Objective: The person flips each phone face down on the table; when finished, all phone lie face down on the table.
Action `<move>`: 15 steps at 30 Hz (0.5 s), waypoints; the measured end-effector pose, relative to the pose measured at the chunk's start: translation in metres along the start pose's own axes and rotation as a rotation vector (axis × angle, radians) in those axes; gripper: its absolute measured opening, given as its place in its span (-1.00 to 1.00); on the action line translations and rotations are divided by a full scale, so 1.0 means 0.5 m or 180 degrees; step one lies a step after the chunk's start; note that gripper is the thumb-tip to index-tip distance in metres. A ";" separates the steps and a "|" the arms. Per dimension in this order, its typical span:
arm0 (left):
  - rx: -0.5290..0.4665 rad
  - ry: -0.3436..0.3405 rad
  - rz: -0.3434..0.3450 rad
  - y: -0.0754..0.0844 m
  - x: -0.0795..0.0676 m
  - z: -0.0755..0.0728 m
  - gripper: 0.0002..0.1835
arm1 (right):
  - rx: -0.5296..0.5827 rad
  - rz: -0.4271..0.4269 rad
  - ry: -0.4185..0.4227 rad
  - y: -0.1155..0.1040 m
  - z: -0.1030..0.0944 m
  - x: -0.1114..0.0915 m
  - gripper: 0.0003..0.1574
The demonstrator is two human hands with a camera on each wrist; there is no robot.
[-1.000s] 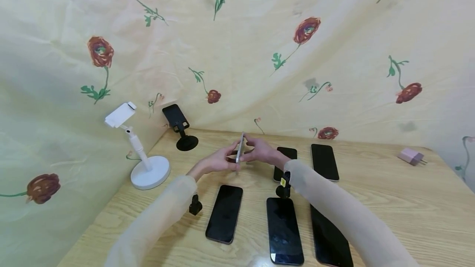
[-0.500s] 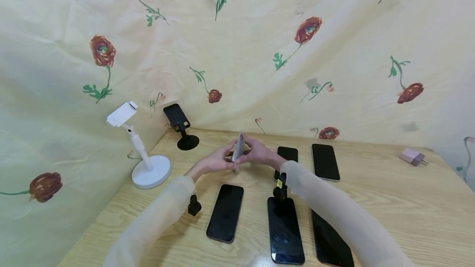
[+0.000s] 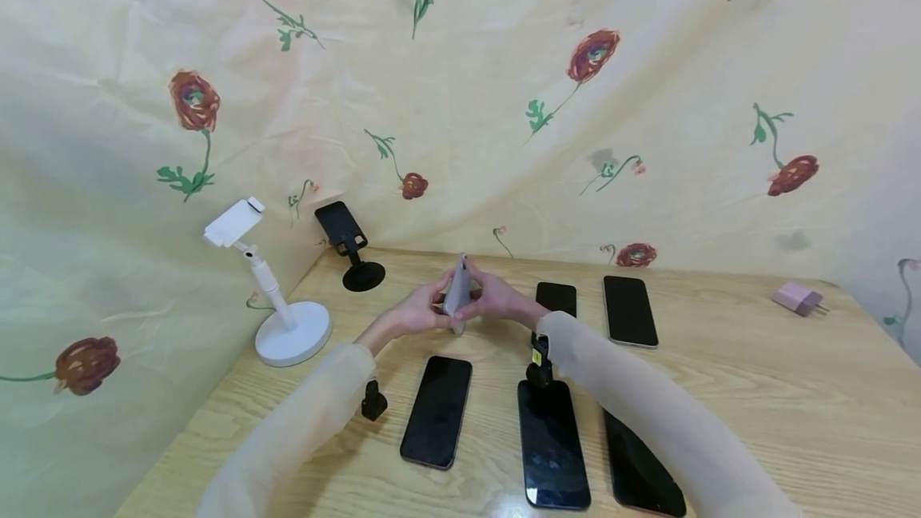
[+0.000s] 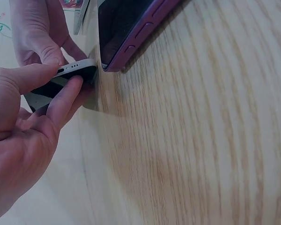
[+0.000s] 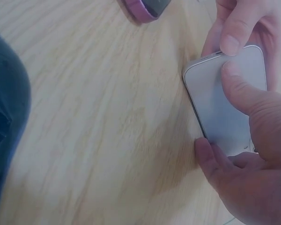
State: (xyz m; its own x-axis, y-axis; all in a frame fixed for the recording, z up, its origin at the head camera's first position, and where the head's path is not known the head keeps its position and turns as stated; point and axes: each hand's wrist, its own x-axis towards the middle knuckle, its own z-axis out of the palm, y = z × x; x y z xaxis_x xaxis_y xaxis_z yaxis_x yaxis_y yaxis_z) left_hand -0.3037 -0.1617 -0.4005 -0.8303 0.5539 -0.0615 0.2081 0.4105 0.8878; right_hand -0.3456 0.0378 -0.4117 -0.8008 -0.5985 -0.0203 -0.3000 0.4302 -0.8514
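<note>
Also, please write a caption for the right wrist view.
Left hand and right hand hold a silver-backed phone over wood.

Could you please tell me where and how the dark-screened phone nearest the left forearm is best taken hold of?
Probably by the middle of its two long edges, from above: the dark-screened phone lies flat, screen up, and table shows along both edges. The left hand and right hand both hold the pale phone, so one would likely need freeing first.
</note>
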 end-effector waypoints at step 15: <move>0.0923 0.0284 -0.0061 0.000 -0.007 -0.010 0.07 | -0.0678 -0.0008 0.0053 -0.002 0.023 0.009 0.40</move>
State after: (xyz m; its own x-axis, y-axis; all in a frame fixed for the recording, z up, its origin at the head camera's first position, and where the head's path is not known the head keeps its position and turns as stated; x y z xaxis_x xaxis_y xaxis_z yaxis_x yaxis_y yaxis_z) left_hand -0.3036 -0.1673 -0.3979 -0.8750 0.4834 -0.0253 0.3201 0.6171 0.7188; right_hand -0.3431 0.0270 -0.4168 -0.8079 -0.5893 -0.0082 -0.4034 0.5630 -0.7213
